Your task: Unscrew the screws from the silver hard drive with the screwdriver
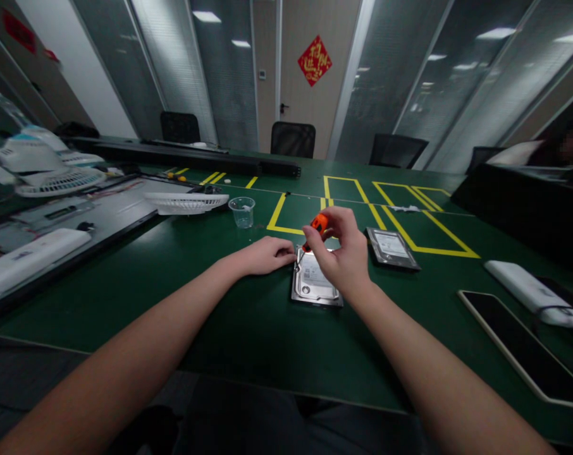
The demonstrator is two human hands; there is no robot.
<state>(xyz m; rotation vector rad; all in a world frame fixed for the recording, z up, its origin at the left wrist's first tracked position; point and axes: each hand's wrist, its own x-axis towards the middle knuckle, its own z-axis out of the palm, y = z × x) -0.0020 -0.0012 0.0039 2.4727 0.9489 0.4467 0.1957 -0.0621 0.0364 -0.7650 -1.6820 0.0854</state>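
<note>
Head view: shows hard drive point(320, 294) lying flat on green table point(172, 328), right beside left hand's point(267, 254) fingertips, partly hidden by right hand point(347, 253). Looks dense, prob. heavy for its size; stiff, slick on bare metal, likely fragile inside. Best held by side edges, i.e. off the flat faces. Ditto for 2nd drive point(394, 249), just beyond right hand's outer side.

Has screwdriver point(319, 224) by orange-and-black handle, pinched betw. right thumb & fingers, slanting down toward left fingertips. Should be light & rigid w/ grippy handle, slippery thin shaft. Has left thumb + index close together at drive's L edge; can't tell if pinching anything.

Re writing: see red diamond sign point(315, 60) on door point(310, 107), well beyond fingers, w/ gold stylised Chinese characters; can't read for sure. Then pale label point(312, 270) betw. both hands' fingers, w/ print too small to read. Same w/ 2nd drive's label. Can't make out any brand.
</note>
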